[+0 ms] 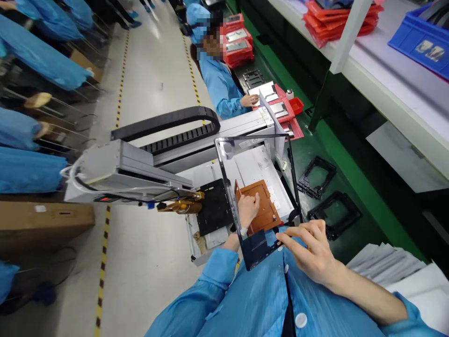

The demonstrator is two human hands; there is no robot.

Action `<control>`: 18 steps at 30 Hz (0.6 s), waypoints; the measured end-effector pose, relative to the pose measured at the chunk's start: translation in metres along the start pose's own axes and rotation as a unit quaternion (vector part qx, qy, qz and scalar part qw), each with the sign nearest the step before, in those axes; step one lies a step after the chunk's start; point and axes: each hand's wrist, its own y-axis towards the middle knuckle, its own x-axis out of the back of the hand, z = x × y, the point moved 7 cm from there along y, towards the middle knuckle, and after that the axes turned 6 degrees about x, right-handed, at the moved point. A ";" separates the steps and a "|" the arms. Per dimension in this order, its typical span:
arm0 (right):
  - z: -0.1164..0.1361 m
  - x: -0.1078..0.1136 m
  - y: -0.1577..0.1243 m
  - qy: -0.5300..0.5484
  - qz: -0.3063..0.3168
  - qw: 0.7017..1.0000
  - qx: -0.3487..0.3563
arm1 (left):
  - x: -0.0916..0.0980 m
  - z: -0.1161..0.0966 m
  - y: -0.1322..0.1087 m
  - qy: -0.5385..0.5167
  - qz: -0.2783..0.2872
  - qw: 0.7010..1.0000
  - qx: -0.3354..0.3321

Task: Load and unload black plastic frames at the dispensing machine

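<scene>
Your thin, rectangular black frame (255, 256) hangs tilted, its wide lower border at your right fingers (293, 244), its outline around your left fingers (257, 201) in view.

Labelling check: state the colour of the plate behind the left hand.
Orange-brown rectangular plate, head view.

Floor (150, 70): bright and pale, a whitish glare streak near the top; light seems to fall from above.
Shelf (396, 42): top strongly lit, the space beneath sunk in deep shadow.
Blue fabric (38, 51): dim and smeared along the left border.
Cardboard box (45, 224): shaded, soft-edged, stretched by wide-angle distortion.
Hands: right hand (312, 252) fairly crisp, left hand (248, 210) slightly softer.
Machine display (104, 199): small red glow.
Co-worker's head (199, 25): partly masked by coarse pixel blocks.
</scene>
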 end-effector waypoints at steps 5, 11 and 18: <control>-0.009 -0.001 -0.006 -0.017 0.025 0.999 -0.013 | -0.003 0.003 0.001 0.001 0.007 1.000 0.004; -0.020 0.001 -0.011 -0.020 0.024 0.999 -0.031 | -0.009 0.003 0.004 0.005 0.042 0.999 0.012; -0.046 -0.008 -0.024 -0.017 0.054 0.995 -0.078 | -0.005 0.001 0.003 -0.008 0.047 0.999 0.013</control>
